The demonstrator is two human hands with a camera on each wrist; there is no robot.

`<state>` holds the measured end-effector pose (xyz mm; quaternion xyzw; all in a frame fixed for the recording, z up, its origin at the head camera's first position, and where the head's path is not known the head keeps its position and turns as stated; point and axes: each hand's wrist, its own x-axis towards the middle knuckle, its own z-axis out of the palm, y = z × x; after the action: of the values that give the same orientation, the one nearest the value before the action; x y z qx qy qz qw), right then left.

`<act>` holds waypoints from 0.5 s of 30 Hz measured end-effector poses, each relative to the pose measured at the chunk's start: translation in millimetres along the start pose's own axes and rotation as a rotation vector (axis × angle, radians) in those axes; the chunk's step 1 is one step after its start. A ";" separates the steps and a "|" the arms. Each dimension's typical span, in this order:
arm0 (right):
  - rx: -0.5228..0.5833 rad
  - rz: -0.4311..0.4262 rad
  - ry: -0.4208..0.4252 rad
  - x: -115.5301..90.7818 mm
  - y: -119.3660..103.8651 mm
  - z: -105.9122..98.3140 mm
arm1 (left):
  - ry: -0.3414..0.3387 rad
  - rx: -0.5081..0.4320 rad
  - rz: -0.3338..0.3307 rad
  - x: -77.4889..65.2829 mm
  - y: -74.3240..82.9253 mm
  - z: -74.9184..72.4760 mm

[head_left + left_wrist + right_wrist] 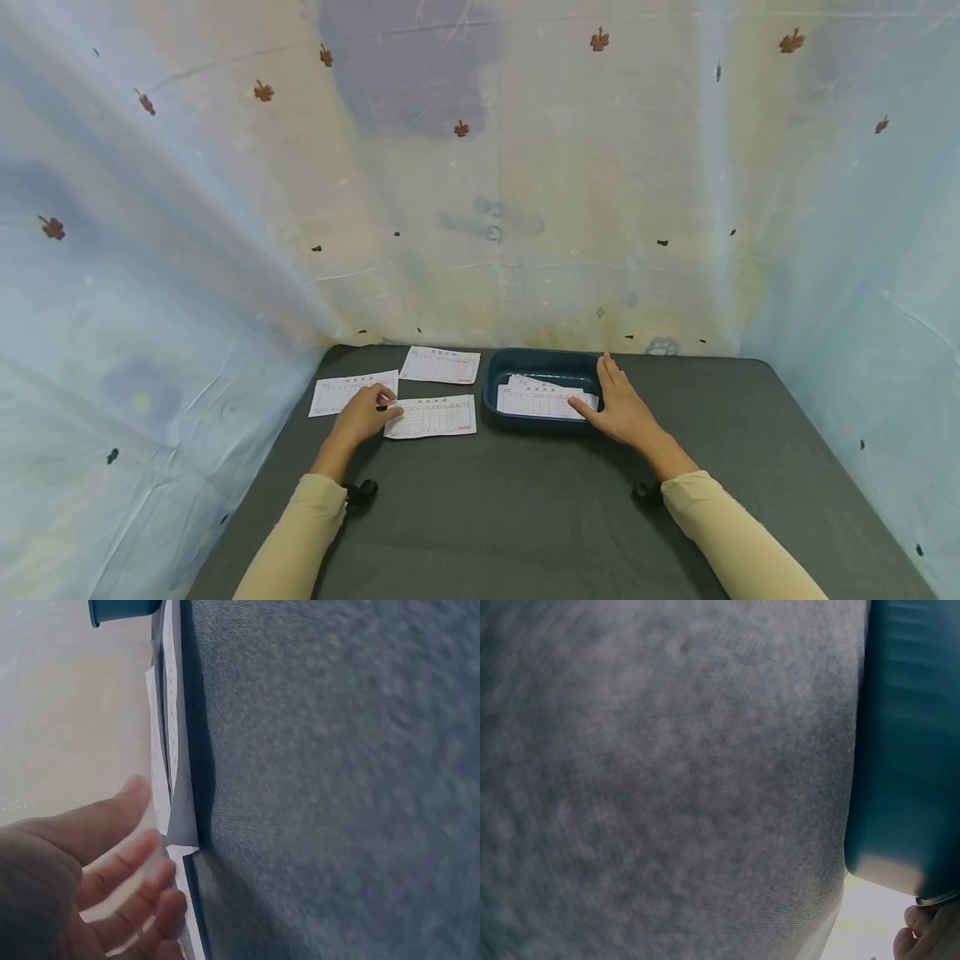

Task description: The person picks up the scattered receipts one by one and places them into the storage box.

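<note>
My left hand [366, 414] is over the left part of the table, at the near left corner of a white printed slip [433, 418]. In the left wrist view its thumb and fingers [112, 870] stand apart, with a gap between them. Another slip [345, 393] lies partly beneath that hand, and a third slip [441, 365] lies farther back. My right hand [621, 408] rests at the right rim of a dark blue plastic bin [540, 358], fingers extended. Its thumb reaches over the slips [536, 402] inside the bin. In the right wrist view only a few fingertips show.
A dark grey cloth [540, 517] covers the table. Behind and along both sides hangs a pale patterned curtain [555, 200]. The bin stands near the table's back edge, just right of the loose slips. Black bands [362, 492] circle the wrists.
</note>
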<state>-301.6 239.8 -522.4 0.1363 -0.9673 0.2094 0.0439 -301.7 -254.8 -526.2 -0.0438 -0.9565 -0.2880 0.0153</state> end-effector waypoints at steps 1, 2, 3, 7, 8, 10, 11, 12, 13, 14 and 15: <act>0.000 0.000 0.000 0.1 -0.1 0.1 | -0.005 0.009 -0.020 -1.1 0.1 -0.8; 0.000 0.001 -0.001 0.1 0.0 0.2 | -0.008 0.015 -0.041 -2.0 0.2 -1.5; -0.001 0.001 0.000 0.2 0.1 0.4 | -0.012 0.027 -0.064 -2.6 0.3 -1.8; -0.004 0.001 0.001 1.4 0.4 0.9 | -0.013 0.043 -0.112 -4.3 0.1 -0.3; -0.007 0.001 0.000 1.6 0.5 1.1 | -0.010 0.044 -0.115 -4.2 0.0 0.5; -0.008 0.002 0.000 1.7 0.5 1.1 | -0.004 0.044 -0.117 -4.0 0.4 2.0; -0.008 0.001 0.000 1.7 0.5 1.1 | -0.002 0.046 -0.113 -3.9 1.2 2.6; -0.009 0.002 0.000 1.4 0.4 1.0 | -0.001 0.045 -0.111 -3.6 1.9 3.3; -0.010 0.002 -0.001 1.4 0.3 1.0 | 0.001 0.043 -0.105 -3.5 2.6 4.0; -0.010 0.002 -0.001 1.0 0.2 0.9 | 0.001 0.042 -0.099 -3.3 3.7 4.7; -0.010 0.001 -0.001 1.0 0.1 0.8 | 0.004 0.045 -0.093 -3.0 4.3 5.7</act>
<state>-302.6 239.3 -523.1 0.1357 -0.9685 0.2043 0.0439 -298.3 -248.2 -528.8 0.0016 -0.9637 -0.2670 0.0047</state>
